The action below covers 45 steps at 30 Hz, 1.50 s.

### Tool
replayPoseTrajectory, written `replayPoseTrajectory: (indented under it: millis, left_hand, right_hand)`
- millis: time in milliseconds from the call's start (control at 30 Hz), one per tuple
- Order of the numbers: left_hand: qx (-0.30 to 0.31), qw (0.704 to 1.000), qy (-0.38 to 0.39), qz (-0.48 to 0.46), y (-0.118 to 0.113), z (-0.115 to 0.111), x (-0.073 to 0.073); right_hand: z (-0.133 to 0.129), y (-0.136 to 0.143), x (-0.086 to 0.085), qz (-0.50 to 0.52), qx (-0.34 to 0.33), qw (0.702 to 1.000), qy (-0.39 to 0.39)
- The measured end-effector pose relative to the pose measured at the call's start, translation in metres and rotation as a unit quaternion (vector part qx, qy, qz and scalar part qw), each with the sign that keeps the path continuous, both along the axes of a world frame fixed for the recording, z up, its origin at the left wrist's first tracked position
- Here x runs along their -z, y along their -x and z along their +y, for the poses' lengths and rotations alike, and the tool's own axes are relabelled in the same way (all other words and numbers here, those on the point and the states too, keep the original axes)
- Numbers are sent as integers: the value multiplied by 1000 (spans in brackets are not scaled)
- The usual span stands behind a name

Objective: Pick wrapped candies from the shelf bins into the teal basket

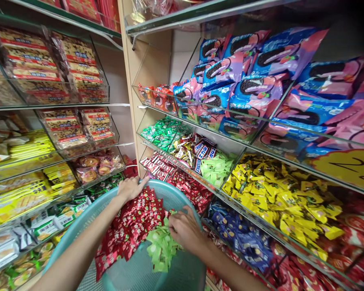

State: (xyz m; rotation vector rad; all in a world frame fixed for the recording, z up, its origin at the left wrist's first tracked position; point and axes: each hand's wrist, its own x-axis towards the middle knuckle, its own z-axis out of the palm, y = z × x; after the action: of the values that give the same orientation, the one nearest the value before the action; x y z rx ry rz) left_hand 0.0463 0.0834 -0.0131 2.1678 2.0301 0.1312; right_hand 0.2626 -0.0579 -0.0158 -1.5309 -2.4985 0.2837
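Two hands (131, 188) at basket (133, 275), right (186, 229) curled

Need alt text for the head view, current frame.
Two bare hands work at a teal plastic basket of red-wrapped candies: the left hand on its rim, the right hand at green-wrapped candies inside. Clear-fronted shelves of packaged sweets surround it.

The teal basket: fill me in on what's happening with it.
The left hand rests at the far rim of the teal basket. The right hand is inside it, fingers at a pile of light green packets. Beside that pile lies a larger heap of red packets. Shelves of wrapped snacks stand around the basket, with yellow packets on the right.
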Motion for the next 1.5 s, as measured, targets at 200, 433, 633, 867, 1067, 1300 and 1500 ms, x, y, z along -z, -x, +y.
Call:
replayPoseTrajectory:
  millis: [200,433,633,867,1067,1300,1500]
  left_hand:
    - [4,1000,-8,-3,0,-1,-2]
    - [6,1000,-9,-13,-2,4,3]
    - [8,1000,-7,-11,-3,5,3]
    - [-1,1000,2,-11,-4,6,4]
    - [0,1000,-1,-11,-5,6,4]
    - [7,1000,-6,-13,-5,5,2]
    - [4,1000,-1,-13,-6,5,1]
  right_hand:
    - [-4,-2,-4,-29,-13,999,21]
    - [-5,-27,-78,15,-22,994,-107]
    - [12,-67,-137,-53,73,952,-292]
    - [33,-88,-138,-146,146,922,-328]
    - [39,-92,-136,-155,156,928,-301]
    - [40,-97,-133,-101,136,928,-332]
    - [38,-98,-137,-64,124,926,-350]
